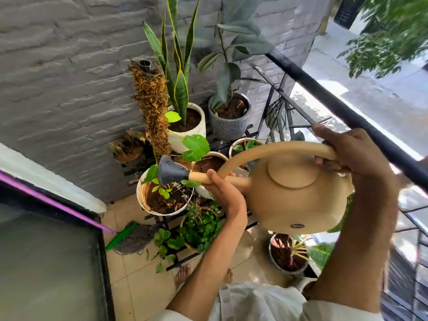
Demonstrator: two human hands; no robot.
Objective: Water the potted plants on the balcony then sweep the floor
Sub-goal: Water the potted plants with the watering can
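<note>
Here, the right hand [354, 151] grips the arched handle of a tan watering can [298, 195] while the left hand [222, 191] clasps its spout, the grey rose [170, 171] poised over a white pot [141, 195]; a broom [129, 237] leans nearby.

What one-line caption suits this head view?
Both hands tilt a tan watering can, rose over a white pot; broom lies nearby.
</note>
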